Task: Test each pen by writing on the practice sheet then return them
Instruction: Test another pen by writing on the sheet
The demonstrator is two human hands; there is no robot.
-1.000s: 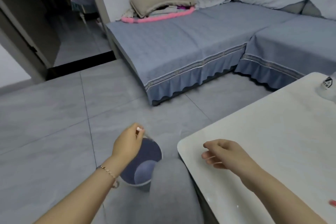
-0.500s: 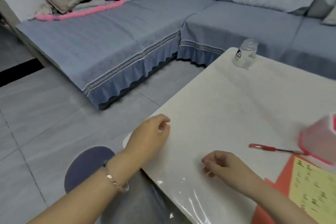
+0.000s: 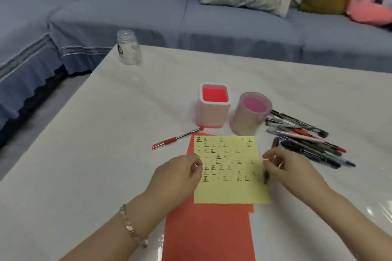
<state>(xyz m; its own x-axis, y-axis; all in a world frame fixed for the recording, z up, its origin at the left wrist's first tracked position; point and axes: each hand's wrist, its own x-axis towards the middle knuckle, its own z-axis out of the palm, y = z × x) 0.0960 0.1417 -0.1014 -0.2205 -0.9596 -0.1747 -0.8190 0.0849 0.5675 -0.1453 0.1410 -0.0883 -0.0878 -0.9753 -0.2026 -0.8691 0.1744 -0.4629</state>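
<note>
A yellow practice sheet (image 3: 230, 188) with a grid of written characters lies on a red sheet (image 3: 209, 233) on the white table (image 3: 89, 154). My left hand (image 3: 178, 174) rests curled at the yellow sheet's left edge, with nothing seen in it. My right hand (image 3: 290, 167) hovers at its right edge, fingers curled. A short dark tip (image 3: 266, 177) pokes out beneath that hand; whether it is held is unclear. A red pen (image 3: 176, 139) lies left of the sheet. Several pens (image 3: 307, 140) lie piled at the right. Two pink holders, one square (image 3: 213, 110) and one round (image 3: 249, 115), stand behind the sheet.
A clear glass jar (image 3: 129, 50) stands at the table's far left corner. A blue-covered sofa (image 3: 191, 17) with cushions runs behind the table and along the left. Grey floor shows at the left.
The view has swung right from the floor and bin to the table. Both hands have come over the sheet, the left having moved from above the bin.
</note>
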